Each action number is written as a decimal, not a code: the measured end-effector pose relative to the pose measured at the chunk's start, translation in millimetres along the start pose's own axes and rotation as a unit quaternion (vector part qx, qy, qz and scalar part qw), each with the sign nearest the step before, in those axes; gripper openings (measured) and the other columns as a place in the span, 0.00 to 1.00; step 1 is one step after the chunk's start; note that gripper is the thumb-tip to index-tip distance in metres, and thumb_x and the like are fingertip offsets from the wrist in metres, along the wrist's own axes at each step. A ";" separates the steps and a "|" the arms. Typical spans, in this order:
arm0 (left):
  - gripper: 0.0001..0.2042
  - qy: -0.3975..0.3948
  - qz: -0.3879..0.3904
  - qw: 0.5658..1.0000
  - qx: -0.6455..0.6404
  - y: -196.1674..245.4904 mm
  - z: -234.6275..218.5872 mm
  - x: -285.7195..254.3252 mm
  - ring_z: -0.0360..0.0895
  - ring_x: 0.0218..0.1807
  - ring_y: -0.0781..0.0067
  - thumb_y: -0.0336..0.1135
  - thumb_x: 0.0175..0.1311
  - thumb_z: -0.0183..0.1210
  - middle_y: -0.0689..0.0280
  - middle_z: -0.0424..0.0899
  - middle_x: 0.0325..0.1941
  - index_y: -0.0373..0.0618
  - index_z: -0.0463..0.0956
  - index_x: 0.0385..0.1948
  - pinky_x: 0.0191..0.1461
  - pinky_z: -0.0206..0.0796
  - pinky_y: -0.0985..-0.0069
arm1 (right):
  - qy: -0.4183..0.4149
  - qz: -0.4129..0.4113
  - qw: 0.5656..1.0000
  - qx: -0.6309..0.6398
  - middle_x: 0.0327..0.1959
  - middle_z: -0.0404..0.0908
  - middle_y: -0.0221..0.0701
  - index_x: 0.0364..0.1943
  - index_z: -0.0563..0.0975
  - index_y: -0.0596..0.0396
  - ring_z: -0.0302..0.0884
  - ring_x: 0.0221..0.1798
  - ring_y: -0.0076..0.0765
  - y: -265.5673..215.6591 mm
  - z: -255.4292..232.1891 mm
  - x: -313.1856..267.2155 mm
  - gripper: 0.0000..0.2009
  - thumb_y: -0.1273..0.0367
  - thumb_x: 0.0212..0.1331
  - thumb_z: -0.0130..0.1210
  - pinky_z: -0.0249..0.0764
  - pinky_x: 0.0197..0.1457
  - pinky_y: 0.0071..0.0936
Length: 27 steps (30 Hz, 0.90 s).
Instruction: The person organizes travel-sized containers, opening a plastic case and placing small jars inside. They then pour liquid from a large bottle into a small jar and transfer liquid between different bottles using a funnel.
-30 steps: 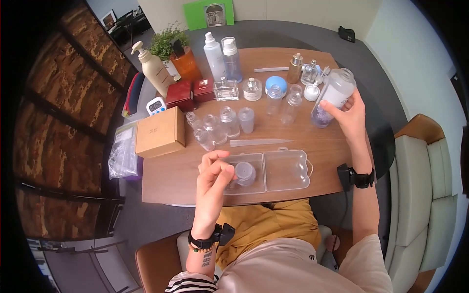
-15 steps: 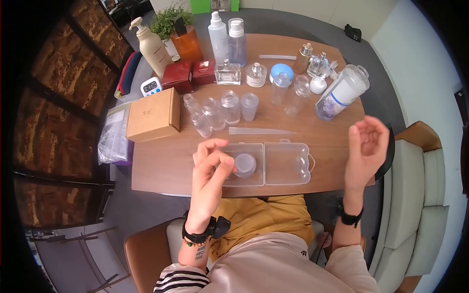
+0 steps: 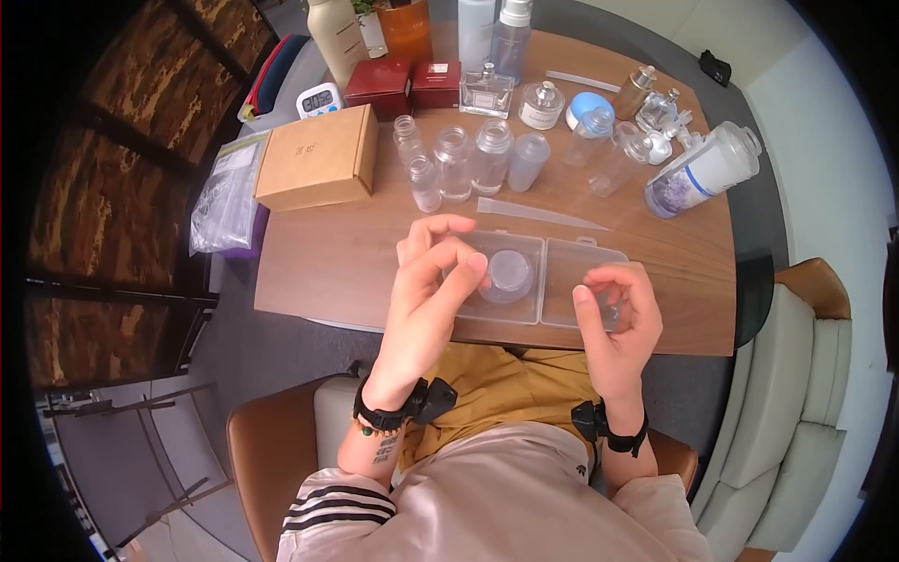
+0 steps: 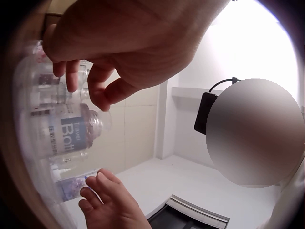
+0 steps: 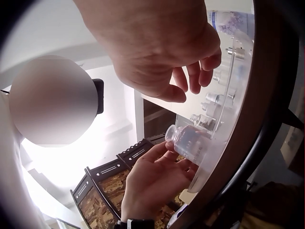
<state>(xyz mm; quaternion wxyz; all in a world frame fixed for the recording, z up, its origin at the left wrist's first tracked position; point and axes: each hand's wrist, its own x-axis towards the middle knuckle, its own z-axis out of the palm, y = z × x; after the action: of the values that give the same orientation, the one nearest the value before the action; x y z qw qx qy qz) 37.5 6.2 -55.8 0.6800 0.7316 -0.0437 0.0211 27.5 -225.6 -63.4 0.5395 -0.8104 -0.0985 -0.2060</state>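
Observation:
A clear wide-mouthed bottle (image 3: pixel 509 281) stands in the left half of an open transparent case (image 3: pixel 541 295) near the table's front edge. At its left side is the left hand (image 3: pixel 426 300), thumb and forefinger tips close together beside the neck; whether they touch it cannot be told. Printed lettering shows on this bottle (image 4: pixel 71 133) in the left wrist view. Over the case's right half hovers the right hand (image 3: pixel 623 328), fingers loosely bent, nothing between them. The right wrist view shows the left hand (image 5: pixel 152 183) close to the bottle (image 5: pixel 191 143).
Behind the case lie a clear tapered strip (image 3: pixel 538 214) and several small empty bottles (image 3: pixel 454 164). A large bottle with purple contents (image 3: pixel 693 178) leans at the right. At the left are a cardboard box (image 3: pixel 314 159) and a bagged packet (image 3: pixel 225 201); perfume bottles and red boxes (image 3: pixel 379 89) stand farther back.
The right hand has let go of the large bottle at the right and come back to the left, over the case. The left hand keeps its place beside the case's bottle. The head view has shifted.

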 end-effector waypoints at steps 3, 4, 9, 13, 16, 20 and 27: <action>0.08 -0.001 0.002 1.000 0.007 -2.5 0.9 -0.4 0.61 0.66 0.61 0.37 0.73 0.63 0.62 0.74 0.66 0.46 0.85 0.32 0.75 0.49 0.60 | 0.001 -0.006 1.000 -0.018 0.39 0.83 0.31 0.42 0.82 0.55 0.78 0.41 0.32 4.8 3.0 0.0 0.08 0.78 0.60 0.67 0.68 0.44 0.29; 0.08 0.000 0.005 1.000 0.013 -3.6 0.9 0.8 0.61 0.66 0.61 0.36 0.73 0.64 0.62 0.74 0.66 0.46 0.85 0.33 0.76 0.50 0.60 | 0.001 -0.010 1.000 -0.018 0.39 0.83 0.31 0.42 0.82 0.55 0.78 0.41 0.32 6.4 2.9 0.7 0.08 0.78 0.60 0.67 0.68 0.44 0.29; 0.06 -0.002 0.017 1.000 0.021 -6.8 2.8 -0.4 0.61 0.66 0.60 0.35 0.72 0.65 0.62 0.73 0.66 0.46 0.84 0.34 0.76 0.52 0.61 | 0.040 -0.013 0.994 -0.097 0.39 0.82 0.32 0.41 0.82 0.55 0.77 0.41 0.34 11.5 -5.0 2.2 0.08 0.78 0.60 0.67 0.69 0.44 0.30; 0.06 -0.002 0.026 0.999 0.039 -5.4 4.3 0.0 0.62 0.65 0.60 0.34 0.72 0.65 0.62 0.73 0.66 0.45 0.82 0.34 0.74 0.54 0.62 | 0.054 -0.003 0.992 -0.112 0.40 0.82 0.32 0.41 0.82 0.55 0.74 0.41 0.33 13.2 -11.8 4.2 0.07 0.78 0.61 0.66 0.69 0.46 0.29; 0.06 0.001 0.030 0.999 0.039 -5.7 4.7 1.7 0.62 0.63 0.59 0.34 0.71 0.65 0.61 0.72 0.66 0.45 0.82 0.34 0.72 0.56 0.62 | 0.066 -0.007 0.991 -0.119 0.40 0.82 0.32 0.40 0.81 0.55 0.73 0.41 0.32 18.4 -16.3 5.7 0.07 0.79 0.61 0.66 0.69 0.47 0.28; 0.06 0.004 0.042 0.998 0.056 -3.6 4.0 1.7 0.62 0.63 0.59 0.34 0.71 0.67 0.61 0.72 0.66 0.44 0.82 0.34 0.72 0.56 0.61 | 0.083 -0.003 0.989 -0.121 0.40 0.82 0.31 0.40 0.81 0.56 0.73 0.42 0.31 23.0 -22.7 8.6 0.06 0.79 0.62 0.65 0.68 0.48 0.27; 0.07 0.014 0.053 0.997 0.051 -3.4 4.0 1.8 0.62 0.64 0.59 0.33 0.71 0.67 0.62 0.74 0.65 0.44 0.80 0.32 0.73 0.54 0.59 | 0.097 0.003 0.989 -0.115 0.40 0.81 0.30 0.40 0.81 0.56 0.71 0.41 0.29 32.0 -28.2 12.2 0.06 0.79 0.62 0.65 0.67 0.48 0.27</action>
<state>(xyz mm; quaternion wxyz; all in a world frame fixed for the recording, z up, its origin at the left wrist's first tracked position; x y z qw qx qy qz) 39.4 2.5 -59.3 0.6401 0.7617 -0.0718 0.0701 44.2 -264.9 -75.3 0.4505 -0.8435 -0.0190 -0.2917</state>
